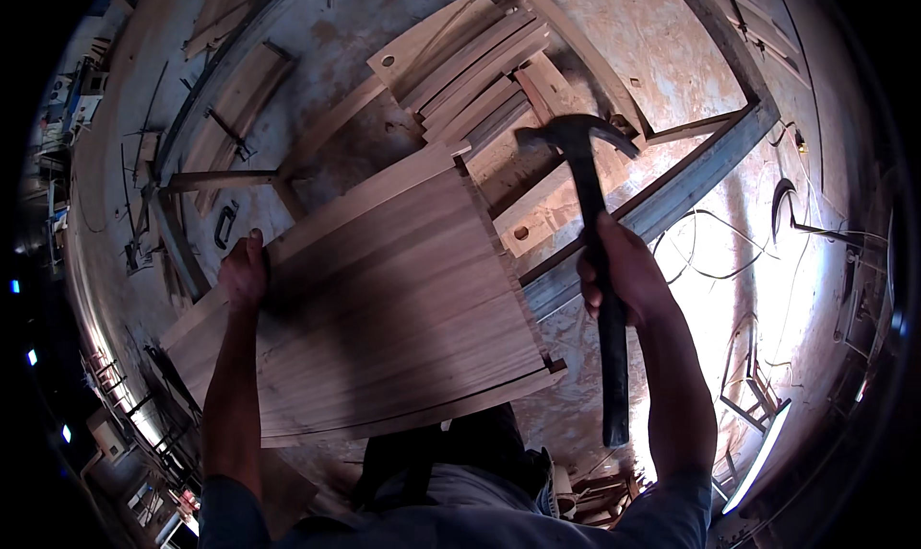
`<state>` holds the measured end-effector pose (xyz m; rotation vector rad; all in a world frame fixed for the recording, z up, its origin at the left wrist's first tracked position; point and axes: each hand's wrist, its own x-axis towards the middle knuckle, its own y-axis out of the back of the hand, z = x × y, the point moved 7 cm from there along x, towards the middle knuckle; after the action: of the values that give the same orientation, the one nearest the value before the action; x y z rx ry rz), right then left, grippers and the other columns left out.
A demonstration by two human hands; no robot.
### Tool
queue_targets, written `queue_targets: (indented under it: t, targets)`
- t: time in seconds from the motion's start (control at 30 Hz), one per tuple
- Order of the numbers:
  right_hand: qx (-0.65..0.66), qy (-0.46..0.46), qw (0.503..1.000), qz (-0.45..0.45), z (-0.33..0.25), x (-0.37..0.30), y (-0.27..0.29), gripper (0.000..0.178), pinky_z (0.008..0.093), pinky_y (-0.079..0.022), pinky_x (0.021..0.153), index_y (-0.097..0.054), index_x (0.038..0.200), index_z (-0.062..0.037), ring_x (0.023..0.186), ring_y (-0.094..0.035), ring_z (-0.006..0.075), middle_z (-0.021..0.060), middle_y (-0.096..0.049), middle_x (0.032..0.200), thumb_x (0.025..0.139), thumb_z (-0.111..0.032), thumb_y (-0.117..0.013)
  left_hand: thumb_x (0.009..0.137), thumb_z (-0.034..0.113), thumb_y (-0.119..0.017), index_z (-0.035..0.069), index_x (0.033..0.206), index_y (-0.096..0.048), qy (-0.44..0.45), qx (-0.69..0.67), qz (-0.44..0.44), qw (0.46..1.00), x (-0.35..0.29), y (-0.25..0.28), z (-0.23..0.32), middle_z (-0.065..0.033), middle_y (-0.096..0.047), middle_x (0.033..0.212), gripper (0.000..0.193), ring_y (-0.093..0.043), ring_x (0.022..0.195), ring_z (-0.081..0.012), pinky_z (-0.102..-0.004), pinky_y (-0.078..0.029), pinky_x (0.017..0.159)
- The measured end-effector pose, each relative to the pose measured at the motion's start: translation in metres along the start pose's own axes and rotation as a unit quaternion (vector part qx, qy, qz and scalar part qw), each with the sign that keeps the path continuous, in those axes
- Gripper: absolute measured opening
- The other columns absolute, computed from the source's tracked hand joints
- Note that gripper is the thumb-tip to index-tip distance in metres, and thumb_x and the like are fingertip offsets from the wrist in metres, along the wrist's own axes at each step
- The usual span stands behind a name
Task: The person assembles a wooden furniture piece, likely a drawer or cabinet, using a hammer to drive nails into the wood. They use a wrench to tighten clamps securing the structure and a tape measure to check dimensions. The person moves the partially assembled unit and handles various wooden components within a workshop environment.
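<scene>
While your right hand point(619, 273) is clenched around the upper part of the black handle, the claw hammer point(614, 367) stands off to the right of the wooden panel point(413, 280), its head pointing away from you, the striking face to the left and the curved claw to the right. Your left hand point(246, 273) grasps the panel along the pale rail point(360, 209) on its far side, thumb up; where the other fingertips sit, you cannot tell from this angle. The panel lies slanted in front of you, its near edge just before your body, with a thin dark line running along that edge and a small dark block point(556, 366) at its near right corner. Beyond it, a stack of narrow boards point(484, 65) rests beside a wide board with a round hole point(422, 46), and another holed board point(539, 209) lies close to the panel's right side. A blue-grey frame bar point(686, 180) runs diagonally past the hammer on the right. To the left, near your left hand, a dark C-clamp point(225, 225) lies on the stained floor point(326, 26), and a thin cable point(705, 273) loops across the brightly lit part at right.
</scene>
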<state>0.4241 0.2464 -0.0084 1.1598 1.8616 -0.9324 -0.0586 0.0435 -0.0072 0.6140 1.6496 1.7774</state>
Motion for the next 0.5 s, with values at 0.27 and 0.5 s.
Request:
queue_targets:
  t: [0.27, 0.5]
  targets:
    - [0.038, 0.088, 0.992, 0.088, 0.081, -0.087, 0.087, 0.031, 0.0312, -0.050, 0.042, -0.048, 0.104, -0.0014, 0.047, -0.056, 0.0187, 0.0089, -0.054, 0.065, 0.098, -0.032, -0.044, 0.098, 0.037, -0.038, 0.006, 0.097, -0.062, -0.098, 0.063, -0.034, 0.993, 0.010, -0.024, -0.030, -0.0229, -0.064, 0.092, 0.040, -0.061, 0.083, -0.0427, -0.0510, -0.047, 0.071]
    - [0.046, -0.037, 0.981, 0.183, 0.166, -0.138, 0.103, 0.033, 0.0290, -0.045, 0.039, -0.049, 0.103, 0.0009, 0.043, -0.050, 0.0158, 0.0078, -0.052, 0.064, 0.099, -0.031, -0.040, 0.095, 0.036, -0.047, 0.002, 0.131, -0.047, -0.382, 0.104, 0.114, 0.911, -0.051, -0.002, 0.063, -0.0200, -0.045, 0.136, 0.049, -0.043, 0.123, -0.0391, -0.0476, -0.034, 0.104]
